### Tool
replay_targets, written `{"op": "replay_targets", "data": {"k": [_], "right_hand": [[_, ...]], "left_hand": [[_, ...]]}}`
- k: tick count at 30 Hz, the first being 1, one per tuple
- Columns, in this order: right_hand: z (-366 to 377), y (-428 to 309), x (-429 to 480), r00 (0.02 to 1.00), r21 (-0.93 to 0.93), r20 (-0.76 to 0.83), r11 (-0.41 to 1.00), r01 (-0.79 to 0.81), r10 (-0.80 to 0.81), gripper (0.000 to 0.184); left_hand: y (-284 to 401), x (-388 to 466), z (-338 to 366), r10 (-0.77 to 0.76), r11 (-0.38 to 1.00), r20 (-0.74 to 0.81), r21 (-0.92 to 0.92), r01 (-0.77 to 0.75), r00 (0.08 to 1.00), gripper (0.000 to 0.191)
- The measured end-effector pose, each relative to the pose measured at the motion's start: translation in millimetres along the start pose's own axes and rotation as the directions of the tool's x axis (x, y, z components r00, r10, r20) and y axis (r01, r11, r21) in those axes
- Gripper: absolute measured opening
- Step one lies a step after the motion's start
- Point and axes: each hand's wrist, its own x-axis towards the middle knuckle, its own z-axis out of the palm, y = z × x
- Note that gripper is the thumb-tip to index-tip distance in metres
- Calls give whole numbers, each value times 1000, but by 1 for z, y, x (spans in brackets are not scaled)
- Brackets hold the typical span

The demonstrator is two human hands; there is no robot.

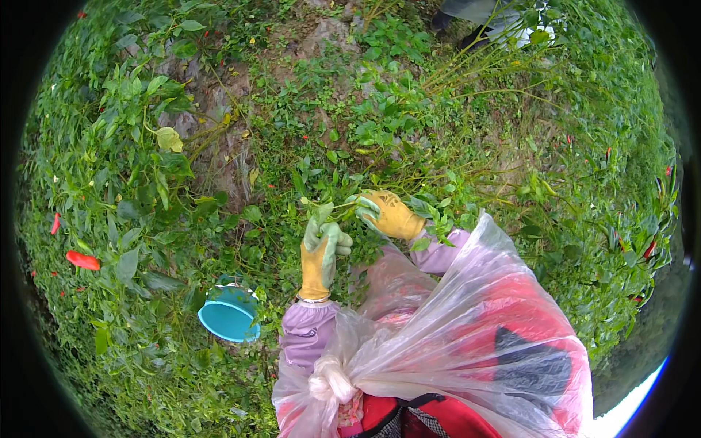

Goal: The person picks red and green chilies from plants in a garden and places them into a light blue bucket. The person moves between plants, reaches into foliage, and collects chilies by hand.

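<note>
My right hand [390, 213], in a yellow glove with green-coated fingers, pinches a thin green chili plant stem [344, 206]. Close by on the left, my left hand [323, 252] wears a matching glove, palm side showing. Its raised fingertips meet the leafy end of that stem, and the thumb points right; whether they grip it cannot be made out. Leafy chili plants [378, 131] surround both hands. A turquoise plastic bucket [229, 320] lies tilted among leaves, left of my left forearm, its mouth facing me.
A knotted clear plastic sheet [438, 317] covers my red clothing and spreads right. Ripe red chilies [83, 260] hang on the plants at left and right. Long bent stems [465, 76] cross the upper right. Another person's dark legs [475, 37] show at the top. Bare soil [224, 159] appears upper left.
</note>
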Motion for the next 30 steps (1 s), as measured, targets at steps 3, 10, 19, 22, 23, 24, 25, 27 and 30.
{"op": "replay_targets", "data": {"k": [3,10,19,22,23,24,25,27,30], "right_hand": [[-6,-13,1,997,-66,59,997,46,-42,43],[-40,-44,6,948,265,236,953,147,-212,48],[-44,-69,-3,933,320,359,936,-148,25,27],[-47,-69,-7,944,432,327,883,-183,35,22],[-49,-68,-8,943,468,331,861,-198,36,21],[-51,-68,-9,939,489,341,843,-224,51,20],[-52,-67,-10,946,523,322,826,-210,36,19],[-54,-66,-12,951,618,309,758,-208,9,17],[-52,-66,-18,944,742,327,629,-231,-39,19]], "left_hand": [[-1,-8,6,-49,982,69,187,35,996,42],[-10,-29,-5,0,964,-32,264,9,999,30],[2,-51,-8,143,579,67,804,-138,988,30],[1,-51,0,91,789,48,606,-102,995,22],[0,-50,1,66,830,54,551,-85,996,20],[-1,-48,1,-23,894,33,447,5,999,20],[-2,-45,0,-112,937,23,336,98,994,21],[-6,-40,-5,-238,963,121,160,218,964,25],[-11,-28,-17,-296,948,403,13,318,866,28]]}}
